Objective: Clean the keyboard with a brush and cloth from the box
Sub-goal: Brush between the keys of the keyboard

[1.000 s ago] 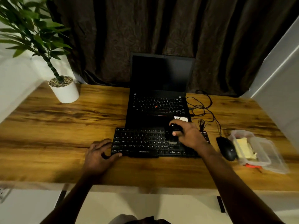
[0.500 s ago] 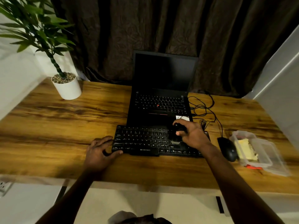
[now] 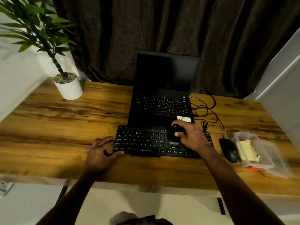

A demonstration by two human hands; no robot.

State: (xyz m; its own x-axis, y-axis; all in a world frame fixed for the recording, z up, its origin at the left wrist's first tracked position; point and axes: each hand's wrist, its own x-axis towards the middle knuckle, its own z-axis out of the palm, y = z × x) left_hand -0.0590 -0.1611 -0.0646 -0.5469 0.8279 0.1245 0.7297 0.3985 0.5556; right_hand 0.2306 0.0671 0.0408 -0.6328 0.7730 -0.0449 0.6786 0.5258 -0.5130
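Observation:
A black external keyboard (image 3: 146, 141) lies on the wooden desk in front of the laptop. My right hand (image 3: 190, 135) is shut on a small dark brush (image 3: 175, 135), whose bristles rest on the keys right of the keyboard's middle. My left hand (image 3: 100, 151) holds the keyboard's near left corner, thumb against its front edge. At the right, a clear plastic box (image 3: 253, 153) stands open with a yellow cloth (image 3: 247, 150) inside it.
An open black laptop (image 3: 162, 95) stands behind the keyboard. A black mouse (image 3: 229, 150) lies between keyboard and box, its cable looped behind. A white potted plant (image 3: 68, 88) stands at the desk's far left. Dark curtains hang behind; a white wall is on the right.
My right hand and the brush have stayed on the right half of the keys with only a slight shift. My left hand holds the same corner. The view has tilted slightly.

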